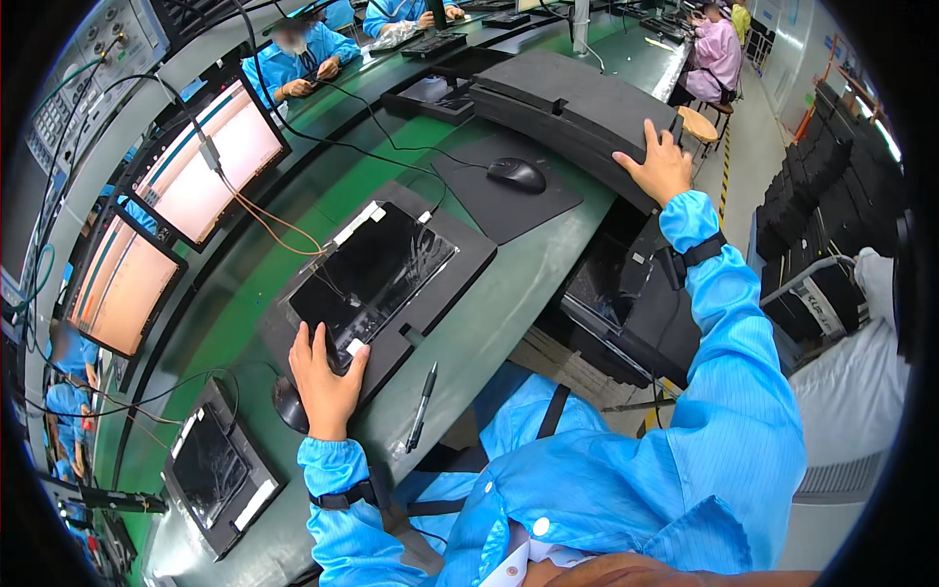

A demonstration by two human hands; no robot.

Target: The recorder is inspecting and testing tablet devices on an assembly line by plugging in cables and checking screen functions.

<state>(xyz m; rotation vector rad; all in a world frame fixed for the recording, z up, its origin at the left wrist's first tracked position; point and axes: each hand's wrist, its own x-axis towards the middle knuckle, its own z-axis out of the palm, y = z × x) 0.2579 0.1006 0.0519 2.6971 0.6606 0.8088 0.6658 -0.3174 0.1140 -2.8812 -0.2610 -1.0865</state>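
Observation:
In front of me lies a black foam tray (469, 249) holding a dark glossy screen panel (377, 264) with white tabs and clear film along its edges. My left hand (328, 380) rests on the tray's near-left corner, its fingers spread beside a small white tab. Thin orange wires (279, 225) run down to the panel. Farther right, my right hand (665, 168) lies with fingers apart on the end of a stack of black foam slabs (577, 98); its grip underneath, if any, is hidden.
A mouse (516, 175) sits on a black pad, another mouse (290, 403) beside my left hand. A pen (423, 406) lies near the bench edge. Two monitors (210, 161) stand left. A second tray with a panel (210, 470) is lower left. Co-workers sit across the bench.

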